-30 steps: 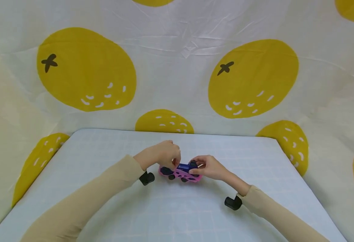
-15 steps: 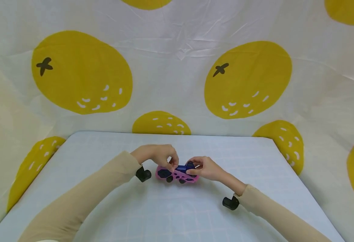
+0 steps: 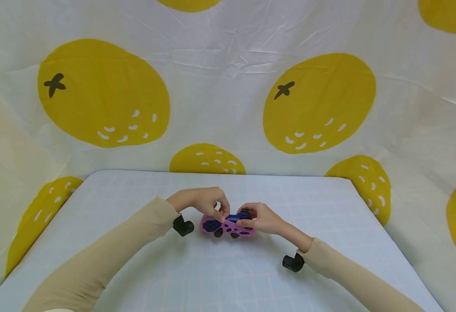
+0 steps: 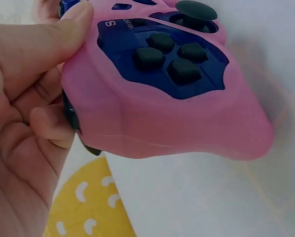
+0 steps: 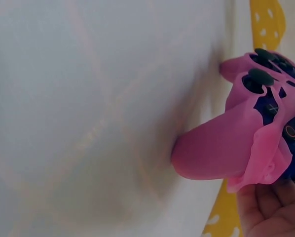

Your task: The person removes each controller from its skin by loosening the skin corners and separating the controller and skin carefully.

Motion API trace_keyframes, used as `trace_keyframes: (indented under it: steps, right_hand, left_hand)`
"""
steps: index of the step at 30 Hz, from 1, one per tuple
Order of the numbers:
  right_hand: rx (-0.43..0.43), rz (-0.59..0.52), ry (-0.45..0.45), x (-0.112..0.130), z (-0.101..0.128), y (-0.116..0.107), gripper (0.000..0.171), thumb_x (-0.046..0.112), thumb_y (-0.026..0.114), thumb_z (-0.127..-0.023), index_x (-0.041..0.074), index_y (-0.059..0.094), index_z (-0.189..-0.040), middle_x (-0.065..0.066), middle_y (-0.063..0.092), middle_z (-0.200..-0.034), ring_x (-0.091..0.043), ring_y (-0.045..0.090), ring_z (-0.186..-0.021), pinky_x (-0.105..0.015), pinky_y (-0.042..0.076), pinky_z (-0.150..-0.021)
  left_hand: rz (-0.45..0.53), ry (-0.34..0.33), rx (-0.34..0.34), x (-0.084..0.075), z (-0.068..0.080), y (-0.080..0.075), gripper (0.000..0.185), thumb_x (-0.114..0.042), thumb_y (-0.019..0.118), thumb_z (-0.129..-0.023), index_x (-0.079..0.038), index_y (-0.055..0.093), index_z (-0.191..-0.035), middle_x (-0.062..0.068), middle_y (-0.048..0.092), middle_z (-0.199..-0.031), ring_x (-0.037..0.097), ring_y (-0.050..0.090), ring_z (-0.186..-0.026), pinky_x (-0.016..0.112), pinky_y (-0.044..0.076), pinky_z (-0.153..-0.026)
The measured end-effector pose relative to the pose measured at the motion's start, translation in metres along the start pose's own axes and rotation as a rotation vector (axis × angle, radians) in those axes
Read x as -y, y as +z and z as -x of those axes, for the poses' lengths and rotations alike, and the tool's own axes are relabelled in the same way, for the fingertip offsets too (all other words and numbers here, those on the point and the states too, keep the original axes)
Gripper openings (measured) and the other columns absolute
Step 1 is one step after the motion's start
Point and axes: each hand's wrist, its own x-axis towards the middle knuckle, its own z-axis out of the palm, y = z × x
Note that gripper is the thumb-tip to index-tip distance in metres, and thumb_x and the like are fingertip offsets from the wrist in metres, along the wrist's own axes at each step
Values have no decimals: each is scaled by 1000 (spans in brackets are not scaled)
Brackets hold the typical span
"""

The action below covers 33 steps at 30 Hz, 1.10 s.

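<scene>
Controller (image 3: 228, 225) in pink skin (image 5: 221, 148), drawn nearer over the table (image 3: 228, 277); left hand (image 3: 206, 200) and right hand (image 3: 261, 216) pinching it throughout, skin peeled loose at right grip.

Both hands' fingers cover the blue game controller's (image 3: 236, 217) top; the right wrist view crops its right side.

You are holding a dark blue game controller (image 3: 233, 219) that is sitting partly inside a pink silicone cover (image 3: 225, 227); the cover is peeling loose along one edge while its handles are resting low over the table.
</scene>
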Motion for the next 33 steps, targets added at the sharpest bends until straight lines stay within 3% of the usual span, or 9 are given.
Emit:
trace_keyframes:
  steps: [6, 14, 24, 33]
  right_hand:
    - [21, 13, 26, 6, -1, -2, 31, 26, 70, -86, 4, 65, -106, -8, 67, -91, -10, 56, -73, -22, 48, -69]
    - [26, 3, 25, 7, -3, -3, 30, 24, 71, -85, 3, 65, -105, -7, 66, -87, -9, 55, -70, -21, 47, -65]
    - [36, 16, 34, 8, -5, -4, 31, 25, 71, -85, 3, 65, -105, -5, 65, -86, -8, 54, -70, -20, 46, -63]
    - [46, 10, 50, 7, -3, -7, 30, 24, 71, -86, 3, 65, -105, -4, 65, -84, -8, 52, -68, -20, 44, -62]
  left_hand:
    - [123, 47, -38, 7, 2, 3, 9, -16, 70, -87, -12, 68, -79, -10, 59, -74, 4, 51, -75, 19, 44, -67]
    - [192, 68, 6, 9, 0, 1, 13, -17, 68, -88, -8, 67, -79, -8, 57, -71, 4, 51, -70, 21, 47, -68]
    - [124, -27, 55, 1, -1, -6, 10, -16, 69, -88, -13, 67, -80, -9, 59, -72, 4, 51, -70, 18, 47, -70]
    - [85, -59, 87, -1, -3, -7, 9, -16, 67, -90, -15, 66, -80, -9, 57, -73, 6, 51, -72, 20, 48, -73]
